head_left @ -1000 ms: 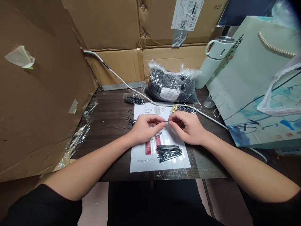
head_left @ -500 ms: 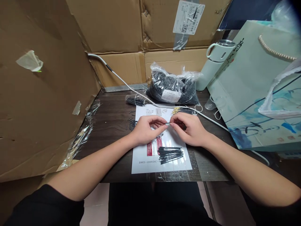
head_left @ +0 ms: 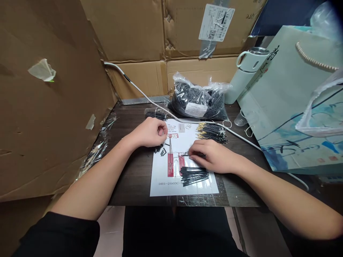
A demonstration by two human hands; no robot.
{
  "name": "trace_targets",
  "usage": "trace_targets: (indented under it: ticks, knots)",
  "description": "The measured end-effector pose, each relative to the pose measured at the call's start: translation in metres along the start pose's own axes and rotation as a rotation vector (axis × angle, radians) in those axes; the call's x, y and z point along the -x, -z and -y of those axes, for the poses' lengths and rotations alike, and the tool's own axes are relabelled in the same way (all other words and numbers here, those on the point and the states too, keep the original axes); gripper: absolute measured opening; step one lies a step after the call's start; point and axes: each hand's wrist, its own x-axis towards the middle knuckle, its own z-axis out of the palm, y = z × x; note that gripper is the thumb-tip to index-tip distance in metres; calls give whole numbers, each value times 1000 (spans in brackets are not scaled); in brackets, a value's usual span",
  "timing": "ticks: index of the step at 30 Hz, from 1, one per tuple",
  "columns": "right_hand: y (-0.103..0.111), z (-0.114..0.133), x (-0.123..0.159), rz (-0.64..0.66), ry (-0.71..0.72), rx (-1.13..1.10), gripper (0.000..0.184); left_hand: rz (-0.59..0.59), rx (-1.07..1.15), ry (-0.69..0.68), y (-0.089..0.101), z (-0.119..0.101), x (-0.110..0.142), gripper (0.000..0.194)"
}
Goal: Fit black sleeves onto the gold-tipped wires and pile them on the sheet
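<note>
My right hand (head_left: 210,154) is pinched round a thin black wire (head_left: 185,155), whose end pokes out to the left over the printed sheet (head_left: 160,189). To the upper left, my left hand (head_left: 150,132) has its fingers curled together above the sheet's left edge; anything between its fingertips is hidden. Short black tubes (head_left: 163,151) lie scattered just below that hand. A bundle of black wires (head_left: 195,175) rests on the lower part of the sheet, below my right hand. Behind my right hand lies a group of black wires with gold tips (head_left: 211,132).
A clear plastic bag of black pieces (head_left: 198,98) stands at the back. A white cable (head_left: 144,94) crosses the table. At the right are a pale flask (head_left: 242,75) and a large paper bag (head_left: 289,107). Cardboard (head_left: 53,125) walls the left side.
My hands were together over the sheet, with the wire between them. My left hand has moved left and away to the short tubes; my right has come slightly nearer with the wire.
</note>
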Motion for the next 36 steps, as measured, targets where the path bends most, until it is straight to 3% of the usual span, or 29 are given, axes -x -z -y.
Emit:
trace_targets:
  ticks: [8,14,22,27,31,36]
  knots:
    - [5,10,1,92,25,-82,12,256,17,-112,2,2,1,13]
    - [10,15,1,120,50,-149,16,322,10,-197,1,7,1,10]
    - [15,17,3,176,46,-178,15,293,8,-206,-1,-11,7,9]
    - [17,11,3,91,-23,-47,14,265,171,-296,-22,-28,15,10]
    - [26,-5,5,-110,-235,330,14,262,395,-139,-49,-29,15,14]
    - [32,-24,5,-150,-430,540,10,105,482,25,-67,-25,9,20]
